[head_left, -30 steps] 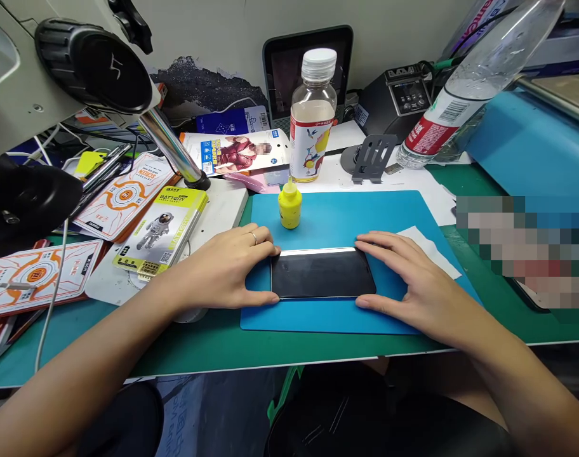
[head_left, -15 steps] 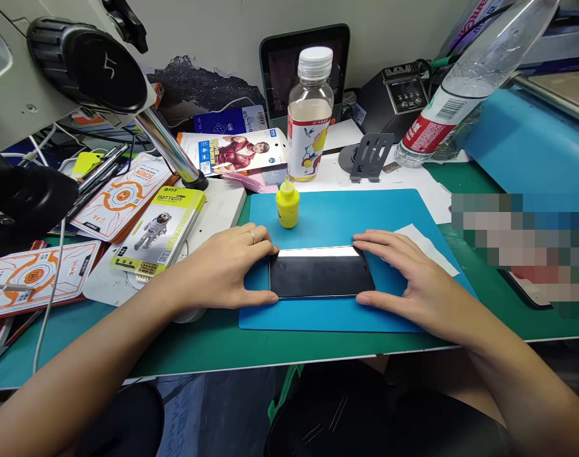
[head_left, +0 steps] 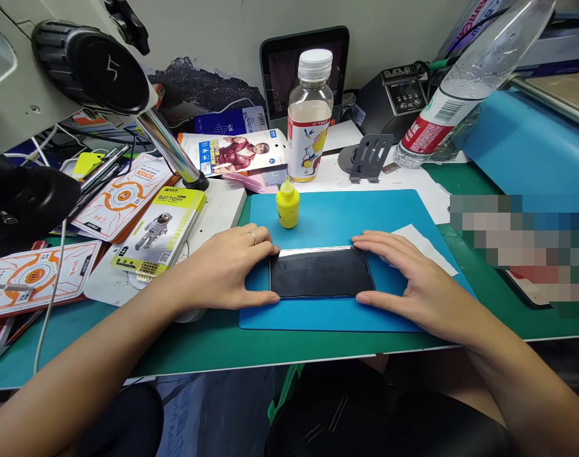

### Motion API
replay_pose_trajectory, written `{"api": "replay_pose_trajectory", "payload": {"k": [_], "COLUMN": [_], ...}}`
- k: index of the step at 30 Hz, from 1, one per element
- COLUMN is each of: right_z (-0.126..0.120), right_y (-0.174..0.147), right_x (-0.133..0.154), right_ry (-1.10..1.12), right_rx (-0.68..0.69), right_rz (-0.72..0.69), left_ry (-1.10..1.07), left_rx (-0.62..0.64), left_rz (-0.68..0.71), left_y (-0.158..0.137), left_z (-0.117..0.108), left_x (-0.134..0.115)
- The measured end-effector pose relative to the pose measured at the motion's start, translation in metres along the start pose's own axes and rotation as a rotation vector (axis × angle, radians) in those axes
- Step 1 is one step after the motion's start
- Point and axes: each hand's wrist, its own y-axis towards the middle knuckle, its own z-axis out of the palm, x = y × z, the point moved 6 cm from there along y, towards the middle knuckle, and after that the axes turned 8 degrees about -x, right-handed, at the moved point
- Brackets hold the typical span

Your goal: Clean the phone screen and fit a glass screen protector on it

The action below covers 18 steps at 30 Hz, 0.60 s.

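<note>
on the mat (head_left: 337, 319), a phone (head_left: 322, 277) lies between two hands.
the left hand (head_left: 225, 268) grips its left end, thumb near, fingers far; along the far edge the glare (head_left: 315, 251) is thinner than half a second ago, perhaps from a slight tilt; the right hand (head_left: 416, 279) grips its right end, beside white paper (head_left: 432, 251). both grips look unchanged, suggesting a steadying hold.

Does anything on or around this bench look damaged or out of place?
Yes, the wall behind the bench: a dark, ragged patch mars its pale surface, left of the black-framed screen, so it looks damaged. The smartphone lies on the blue mat, and I see no spill around it.
</note>
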Motion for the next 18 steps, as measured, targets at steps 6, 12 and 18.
{"api": "replay_pose_trajectory", "payload": {"k": [6, 12, 18], "right_z": [0.0025, 0.0026, 0.0012], "right_y": [-0.0008, -0.0023, -0.001], "right_x": [-0.002, -0.0036, -0.0036], "right_ry": [-0.007, -0.032, -0.055], "right_rx": [0.006, 0.018, 0.018], "right_rz": [0.001, 0.031, 0.036], "left_ry": [-0.003, -0.02, -0.025], "left_rx": [-0.004, 0.006, 0.02], "left_rz": [-0.002, -0.012, -0.028], "left_y": [-0.0005, 0.001, 0.0005], "left_z": [0.0001, 0.0012, 0.0018], "left_x": [0.0, 0.0, 0.0007]}}
